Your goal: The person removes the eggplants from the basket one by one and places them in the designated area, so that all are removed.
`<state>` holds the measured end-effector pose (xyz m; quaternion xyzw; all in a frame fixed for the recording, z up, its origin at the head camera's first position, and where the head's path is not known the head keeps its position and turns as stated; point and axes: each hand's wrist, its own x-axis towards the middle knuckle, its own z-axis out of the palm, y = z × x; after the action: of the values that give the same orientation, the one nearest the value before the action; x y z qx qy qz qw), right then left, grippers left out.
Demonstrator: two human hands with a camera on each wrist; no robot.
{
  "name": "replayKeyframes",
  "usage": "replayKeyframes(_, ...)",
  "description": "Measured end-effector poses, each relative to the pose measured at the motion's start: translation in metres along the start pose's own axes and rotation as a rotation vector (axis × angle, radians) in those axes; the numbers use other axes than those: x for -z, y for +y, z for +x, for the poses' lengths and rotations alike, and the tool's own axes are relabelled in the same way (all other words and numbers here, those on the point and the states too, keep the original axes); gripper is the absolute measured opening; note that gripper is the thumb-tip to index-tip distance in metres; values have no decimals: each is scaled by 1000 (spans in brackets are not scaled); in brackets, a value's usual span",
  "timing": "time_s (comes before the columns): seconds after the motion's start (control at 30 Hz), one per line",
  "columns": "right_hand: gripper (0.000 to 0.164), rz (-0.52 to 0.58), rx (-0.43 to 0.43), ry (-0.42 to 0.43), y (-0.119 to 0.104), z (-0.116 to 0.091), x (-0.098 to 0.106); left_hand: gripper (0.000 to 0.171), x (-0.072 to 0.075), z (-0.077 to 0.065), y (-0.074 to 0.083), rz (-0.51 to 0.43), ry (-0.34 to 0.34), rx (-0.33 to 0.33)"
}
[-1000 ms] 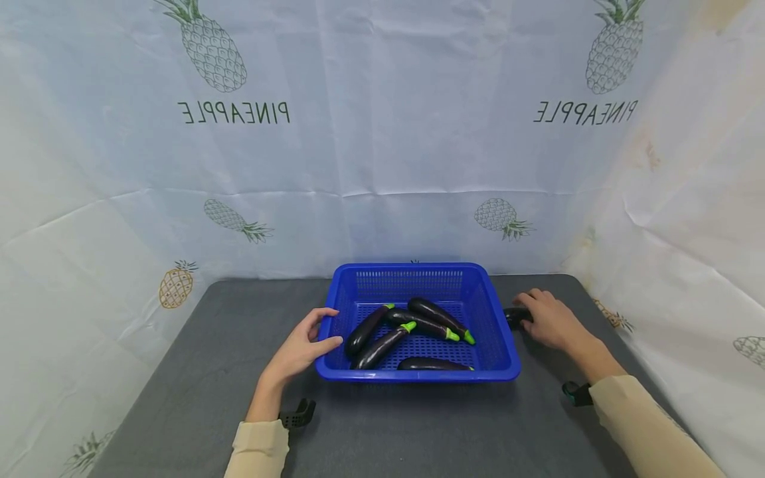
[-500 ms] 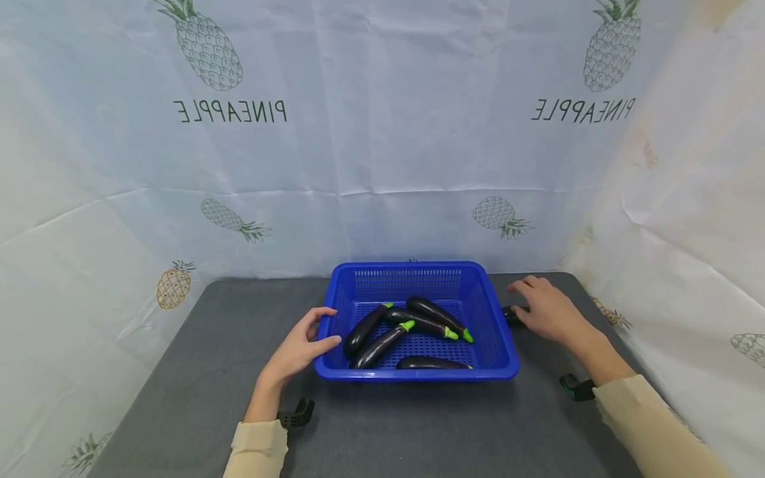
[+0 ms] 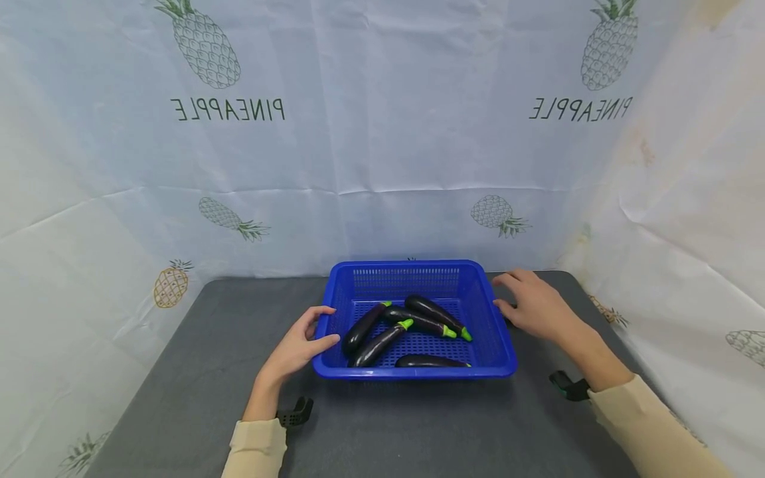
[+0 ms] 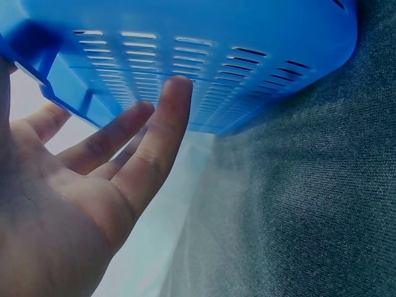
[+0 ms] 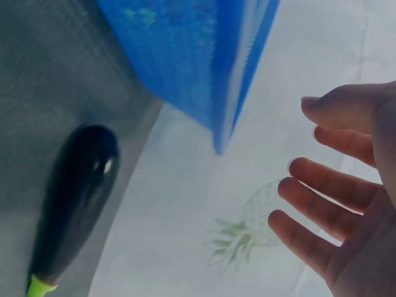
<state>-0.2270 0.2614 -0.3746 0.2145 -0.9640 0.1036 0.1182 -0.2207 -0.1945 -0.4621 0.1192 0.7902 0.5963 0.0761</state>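
Note:
A blue plastic basket (image 3: 418, 373) stands on the table with several dark eggplants inside, among them one eggplant (image 3: 431, 361) along the near wall. My left hand (image 3: 297, 348) grips the basket's left rim, thumb and a finger over its edge. In the left wrist view, other fingers (image 4: 154, 145) lie along the slotted outer wall. Just beyond the basket's right rim is my right hand (image 3: 534, 309), raised with fingers spread and nothing in it. Another eggplant (image 5: 77, 192) lies on the table outside the basket in the right wrist view; my hand hides it in the head view.
The grey table (image 3: 382, 431) reaches the cloth at the back. White pineapple-print cloth (image 3: 370, 153) hangs behind and along both sides. Each wrist carries a black strap mount, such as the right strap mount (image 3: 569, 386).
My right hand has let go of the eggplant outside the basket, lifted, and moved left toward the right rim. My left hand keeps its place on the basket.

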Motion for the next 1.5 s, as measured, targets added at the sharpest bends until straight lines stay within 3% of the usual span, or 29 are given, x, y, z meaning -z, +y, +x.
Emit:
replayKeyframes(0.47, 31, 49, 82, 23, -36, 7, 5, 54, 0, 1, -1, 11, 10, 12)
replayKeyframes(0.97, 31, 78, 160, -12, -62, 9, -10, 53, -2, 0, 0, 12, 16, 14)
replayKeyframes(1.5, 35, 75, 183, -156, -84, 15, -29, 54, -2, 0, 0, 13, 18, 21)
